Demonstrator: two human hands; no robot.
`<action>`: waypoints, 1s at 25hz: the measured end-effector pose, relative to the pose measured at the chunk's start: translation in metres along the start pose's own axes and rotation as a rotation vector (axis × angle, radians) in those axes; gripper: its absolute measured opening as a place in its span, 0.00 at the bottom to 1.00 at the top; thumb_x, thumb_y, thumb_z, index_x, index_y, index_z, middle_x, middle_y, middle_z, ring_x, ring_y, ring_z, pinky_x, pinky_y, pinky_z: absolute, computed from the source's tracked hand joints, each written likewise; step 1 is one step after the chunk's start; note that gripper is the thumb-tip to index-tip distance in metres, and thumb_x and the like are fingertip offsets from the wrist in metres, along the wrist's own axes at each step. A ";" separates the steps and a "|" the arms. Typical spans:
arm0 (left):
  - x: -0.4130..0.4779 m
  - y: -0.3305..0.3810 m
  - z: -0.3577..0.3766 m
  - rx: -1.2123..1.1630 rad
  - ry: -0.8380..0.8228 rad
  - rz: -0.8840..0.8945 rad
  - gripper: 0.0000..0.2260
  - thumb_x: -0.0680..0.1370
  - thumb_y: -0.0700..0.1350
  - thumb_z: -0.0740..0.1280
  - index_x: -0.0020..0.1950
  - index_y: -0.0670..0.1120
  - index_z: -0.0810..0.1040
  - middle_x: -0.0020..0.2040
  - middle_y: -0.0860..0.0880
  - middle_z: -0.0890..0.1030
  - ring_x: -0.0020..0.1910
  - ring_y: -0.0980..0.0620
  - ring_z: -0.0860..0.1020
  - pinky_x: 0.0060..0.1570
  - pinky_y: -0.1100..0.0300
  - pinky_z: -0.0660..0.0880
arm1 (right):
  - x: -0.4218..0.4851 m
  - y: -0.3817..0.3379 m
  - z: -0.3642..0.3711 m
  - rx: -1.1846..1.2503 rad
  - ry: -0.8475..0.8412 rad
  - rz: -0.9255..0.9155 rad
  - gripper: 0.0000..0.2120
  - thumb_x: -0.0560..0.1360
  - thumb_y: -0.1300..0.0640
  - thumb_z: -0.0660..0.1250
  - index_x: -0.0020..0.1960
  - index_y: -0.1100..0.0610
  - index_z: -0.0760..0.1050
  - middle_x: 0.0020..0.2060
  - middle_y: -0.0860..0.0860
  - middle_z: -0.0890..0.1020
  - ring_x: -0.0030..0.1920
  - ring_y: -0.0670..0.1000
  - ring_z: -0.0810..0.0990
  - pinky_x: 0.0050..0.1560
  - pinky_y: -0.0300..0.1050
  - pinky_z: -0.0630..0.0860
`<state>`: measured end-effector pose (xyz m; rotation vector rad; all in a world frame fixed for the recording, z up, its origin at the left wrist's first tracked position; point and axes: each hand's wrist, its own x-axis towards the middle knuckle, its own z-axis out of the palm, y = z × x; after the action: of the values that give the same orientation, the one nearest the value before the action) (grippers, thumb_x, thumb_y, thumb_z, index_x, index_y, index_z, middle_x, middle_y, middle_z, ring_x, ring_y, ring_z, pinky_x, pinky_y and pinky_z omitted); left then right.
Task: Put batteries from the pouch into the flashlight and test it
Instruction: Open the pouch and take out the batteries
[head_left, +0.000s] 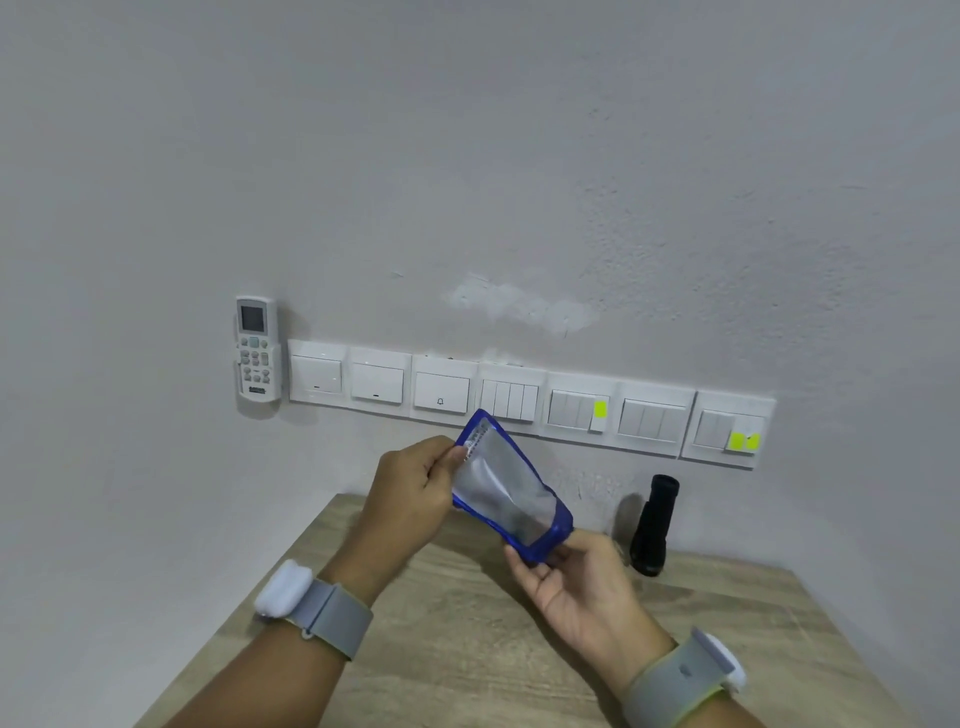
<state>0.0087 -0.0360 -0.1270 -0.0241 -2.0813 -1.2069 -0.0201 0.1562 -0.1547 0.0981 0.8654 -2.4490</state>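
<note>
A clear pouch (506, 483) with a blue border hangs tilted in the air above the wooden table (467, 649). My left hand (415, 493) pinches its upper left edge. My right hand (576, 582) holds its lower blue end from below, palm up. I cannot make out batteries inside the pouch. A black flashlight (653, 525) stands upright on the table by the wall, just right of my right hand and not touched.
A row of white wall switches (519, 400) runs along the wall behind the table, some with yellow stickers. A white remote (256, 356) sits in a wall holder at the left. Both wrists wear grey bands.
</note>
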 end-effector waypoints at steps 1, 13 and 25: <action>0.000 -0.001 0.000 -0.007 -0.009 0.000 0.13 0.84 0.45 0.66 0.43 0.40 0.81 0.35 0.41 0.81 0.35 0.42 0.79 0.38 0.41 0.82 | 0.000 0.000 -0.001 0.013 -0.002 0.007 0.18 0.71 0.72 0.59 0.59 0.70 0.76 0.50 0.67 0.82 0.51 0.65 0.81 0.39 0.55 0.86; -0.011 0.013 0.003 -0.070 -0.010 0.146 0.10 0.85 0.45 0.66 0.47 0.46 0.83 0.34 0.49 0.82 0.33 0.46 0.81 0.32 0.47 0.80 | 0.003 -0.003 -0.006 0.142 0.101 0.016 0.12 0.75 0.64 0.57 0.54 0.66 0.75 0.59 0.66 0.80 0.60 0.68 0.80 0.52 0.66 0.78; -0.018 0.022 0.013 -0.196 -0.011 0.074 0.09 0.84 0.49 0.65 0.49 0.47 0.82 0.39 0.45 0.85 0.39 0.51 0.84 0.40 0.49 0.83 | 0.007 0.000 -0.006 0.129 0.120 0.016 0.13 0.80 0.59 0.58 0.53 0.66 0.77 0.51 0.64 0.79 0.54 0.63 0.81 0.45 0.63 0.83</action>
<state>0.0224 -0.0082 -0.1255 -0.1975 -1.9471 -1.3627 -0.0265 0.1570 -0.1612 0.3001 0.7525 -2.5027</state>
